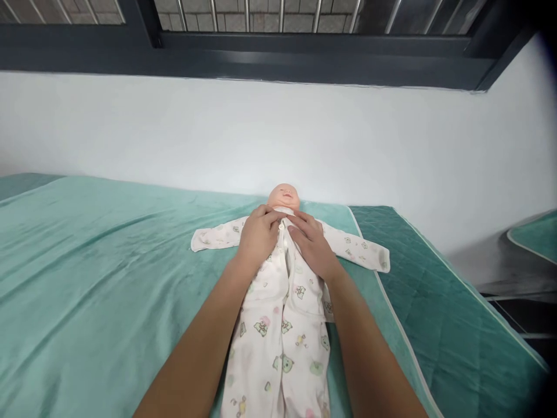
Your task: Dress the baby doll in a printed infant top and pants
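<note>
Wall barrier [278, 130] beyond doll's head [284, 195]

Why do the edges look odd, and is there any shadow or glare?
In the head view: window bars fan outward, likely lens distortion; right-hand corners darken; a soft shadow falls on the white wall at right; faint sheen shows on the window frame; the baby clothes look reasonably clear.

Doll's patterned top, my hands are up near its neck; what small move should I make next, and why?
I'd probably slide the left hand and right hand slightly down and draw the front of the patterned top together. Both sit near the neck of the doll, while the front parts in a narrow gap below the fingers.
</note>
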`<state>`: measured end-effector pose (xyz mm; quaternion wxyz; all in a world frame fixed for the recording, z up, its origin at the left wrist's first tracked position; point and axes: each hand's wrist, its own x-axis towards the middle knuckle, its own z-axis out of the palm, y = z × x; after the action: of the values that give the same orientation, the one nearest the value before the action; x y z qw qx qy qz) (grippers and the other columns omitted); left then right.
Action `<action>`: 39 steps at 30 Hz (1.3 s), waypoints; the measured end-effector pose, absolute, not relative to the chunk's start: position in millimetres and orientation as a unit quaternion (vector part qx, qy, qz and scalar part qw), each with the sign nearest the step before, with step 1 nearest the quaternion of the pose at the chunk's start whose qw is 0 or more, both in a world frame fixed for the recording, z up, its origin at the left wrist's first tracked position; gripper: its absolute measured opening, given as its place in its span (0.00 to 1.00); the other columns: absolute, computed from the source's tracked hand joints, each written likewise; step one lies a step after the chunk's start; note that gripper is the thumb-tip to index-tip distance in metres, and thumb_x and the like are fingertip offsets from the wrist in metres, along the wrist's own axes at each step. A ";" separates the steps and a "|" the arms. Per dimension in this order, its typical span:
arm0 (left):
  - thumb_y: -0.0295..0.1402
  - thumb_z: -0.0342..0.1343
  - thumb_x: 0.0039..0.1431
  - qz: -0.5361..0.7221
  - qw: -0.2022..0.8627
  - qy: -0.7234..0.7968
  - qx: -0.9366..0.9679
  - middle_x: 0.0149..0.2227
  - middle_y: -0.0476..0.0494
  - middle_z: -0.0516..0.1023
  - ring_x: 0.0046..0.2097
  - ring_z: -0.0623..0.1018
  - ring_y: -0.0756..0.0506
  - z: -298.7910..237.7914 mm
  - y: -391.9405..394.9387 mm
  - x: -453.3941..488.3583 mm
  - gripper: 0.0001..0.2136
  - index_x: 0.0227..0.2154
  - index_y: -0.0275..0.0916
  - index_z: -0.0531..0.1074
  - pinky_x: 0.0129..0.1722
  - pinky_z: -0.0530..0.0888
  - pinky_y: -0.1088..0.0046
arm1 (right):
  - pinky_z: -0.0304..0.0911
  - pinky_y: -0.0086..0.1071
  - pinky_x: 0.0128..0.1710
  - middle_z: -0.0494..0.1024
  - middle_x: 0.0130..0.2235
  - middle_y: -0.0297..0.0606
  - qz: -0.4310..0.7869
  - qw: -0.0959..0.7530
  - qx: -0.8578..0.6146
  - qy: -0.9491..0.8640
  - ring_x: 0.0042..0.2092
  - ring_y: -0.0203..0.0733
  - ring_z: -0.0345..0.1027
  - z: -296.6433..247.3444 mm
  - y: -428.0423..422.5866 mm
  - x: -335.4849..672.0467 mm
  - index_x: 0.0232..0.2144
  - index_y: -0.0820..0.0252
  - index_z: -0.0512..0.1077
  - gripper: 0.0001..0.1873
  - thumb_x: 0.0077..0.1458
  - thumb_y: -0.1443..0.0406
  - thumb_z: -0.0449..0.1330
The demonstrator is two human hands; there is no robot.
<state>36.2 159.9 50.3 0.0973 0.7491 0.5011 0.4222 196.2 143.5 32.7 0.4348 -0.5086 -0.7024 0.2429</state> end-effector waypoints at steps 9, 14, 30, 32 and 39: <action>0.28 0.45 0.64 0.463 0.169 0.479 0.727 0.49 0.44 0.73 0.52 0.73 0.46 48.1 142.9 30.0 0.14 0.45 0.43 0.76 0.56 0.68 0.67 | 0.52 0.44 0.62 0.71 0.56 0.39 0.214 0.521 -0.510 -0.650 0.60 0.45 0.59 32.7 128.8 192.7 0.48 0.53 0.72 0.15 0.59 0.59 0.55; 0.32 0.51 0.63 0.468 0.179 0.470 0.727 0.48 0.44 0.75 0.53 0.73 0.45 53.4 138.1 29.0 0.08 0.40 0.42 0.74 0.56 0.68 0.67 | 0.62 0.37 0.44 0.74 0.41 0.38 0.155 0.520 -0.550 -0.635 0.41 0.42 0.67 45.5 116.9 183.7 0.39 0.55 0.71 0.10 0.59 0.59 0.54; 0.33 0.54 0.61 0.459 0.240 0.476 0.710 0.52 0.45 0.75 0.57 0.70 0.44 57.9 133.1 31.8 0.05 0.30 0.41 0.72 0.56 0.67 0.64 | 0.54 0.33 0.31 0.74 0.32 0.34 0.145 0.377 -0.623 -0.670 0.31 0.40 0.64 61.7 103.9 178.6 0.33 0.55 0.67 0.11 0.56 0.55 0.58; 0.33 0.54 0.62 0.453 0.254 0.481 0.707 0.52 0.46 0.75 0.57 0.70 0.44 61.0 130.1 34.5 0.06 0.29 0.42 0.72 0.56 0.67 0.65 | 0.55 0.32 0.30 0.74 0.30 0.33 0.192 0.405 -0.601 -0.662 0.30 0.39 0.64 60.5 106.2 181.7 0.32 0.55 0.69 0.09 0.57 0.56 0.57; 0.32 0.53 0.62 0.440 0.245 0.490 0.711 0.52 0.47 0.75 0.57 0.70 0.44 63.1 127.0 38.0 0.06 0.29 0.42 0.72 0.57 0.66 0.65 | 0.56 0.28 0.26 0.74 0.29 0.32 0.442 0.496 -0.503 -0.553 0.27 0.34 0.62 51.6 117.3 198.8 0.35 0.56 0.75 0.14 0.52 0.54 0.63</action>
<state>38.0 127.0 63.1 0.2454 0.7115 0.4896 0.4404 198.8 117.3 51.6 0.4962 -0.5025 -0.5533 0.4417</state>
